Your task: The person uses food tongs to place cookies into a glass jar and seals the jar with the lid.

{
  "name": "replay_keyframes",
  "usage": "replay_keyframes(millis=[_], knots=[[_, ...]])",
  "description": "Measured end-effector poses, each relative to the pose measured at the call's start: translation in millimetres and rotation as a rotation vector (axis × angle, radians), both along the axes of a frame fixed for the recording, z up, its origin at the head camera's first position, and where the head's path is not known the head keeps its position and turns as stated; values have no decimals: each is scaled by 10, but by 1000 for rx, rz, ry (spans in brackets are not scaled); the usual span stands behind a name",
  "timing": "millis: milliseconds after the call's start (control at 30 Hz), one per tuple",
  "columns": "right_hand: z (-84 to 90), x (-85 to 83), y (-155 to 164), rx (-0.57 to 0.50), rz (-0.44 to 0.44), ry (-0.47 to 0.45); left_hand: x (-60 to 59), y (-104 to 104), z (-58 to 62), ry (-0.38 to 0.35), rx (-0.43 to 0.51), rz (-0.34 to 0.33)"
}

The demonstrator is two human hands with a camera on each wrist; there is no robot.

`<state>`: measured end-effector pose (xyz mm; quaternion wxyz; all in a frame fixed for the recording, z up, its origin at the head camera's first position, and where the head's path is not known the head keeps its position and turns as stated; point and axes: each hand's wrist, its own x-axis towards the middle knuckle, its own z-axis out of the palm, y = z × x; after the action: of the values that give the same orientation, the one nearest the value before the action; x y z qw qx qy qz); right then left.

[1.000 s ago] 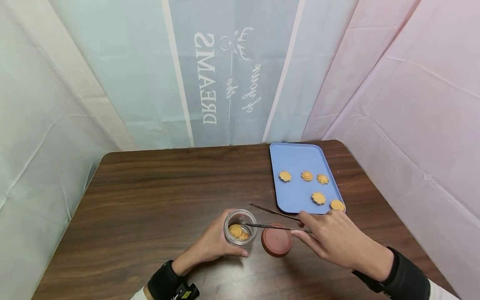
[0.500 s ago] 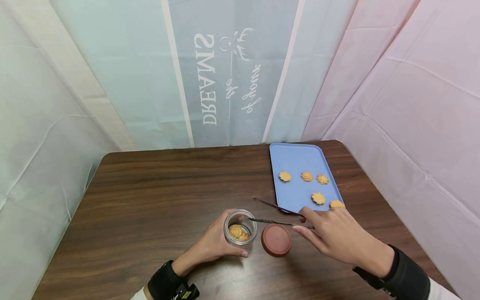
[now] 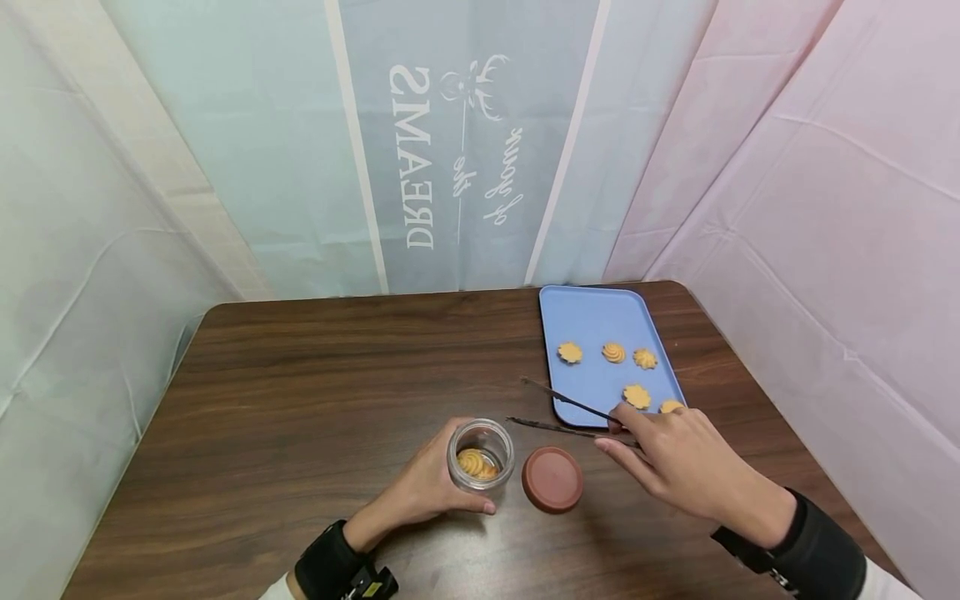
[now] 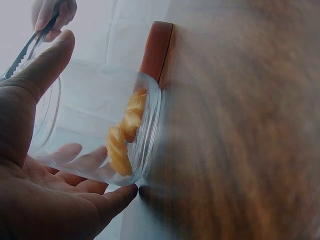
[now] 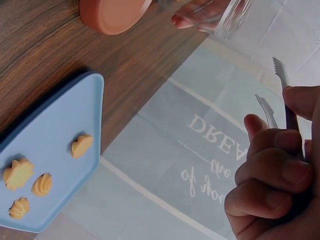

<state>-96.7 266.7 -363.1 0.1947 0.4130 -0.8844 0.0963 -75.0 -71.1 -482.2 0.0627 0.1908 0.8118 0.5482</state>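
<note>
My left hand grips a clear glass jar around its side. Cookies lie on the jar's bottom, and its mouth is uncovered. In my right hand are dark metal tongs, whose serrated tips stand apart with nothing between them. Those tips hover above the table, right of the jar's rim and left of the blue tray. On that tray several piped cookies are spread out; one near the front corner is partly hidden behind my right hand.
A round reddish-brown lid lies on the wooden table, just right of the jar. Fabric curtains hang behind the table and along both sides.
The tongs have left the jar's mouth, moving right and away from me toward the tray. My left hand and the jar stay in place.
</note>
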Motion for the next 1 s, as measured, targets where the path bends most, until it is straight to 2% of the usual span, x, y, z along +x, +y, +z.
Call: replay_keyframes(millis=[267,767,1000], knots=[[-44,-71,43,20,-58,-14,-2,-4,-22,5,-2,-2],[-124,-250,161,-18,-119,-25,0,-17,-3,-4,-14,5],[-150,-334,230,-2,-180,-78,2,-12,23,-31,-1,4]])
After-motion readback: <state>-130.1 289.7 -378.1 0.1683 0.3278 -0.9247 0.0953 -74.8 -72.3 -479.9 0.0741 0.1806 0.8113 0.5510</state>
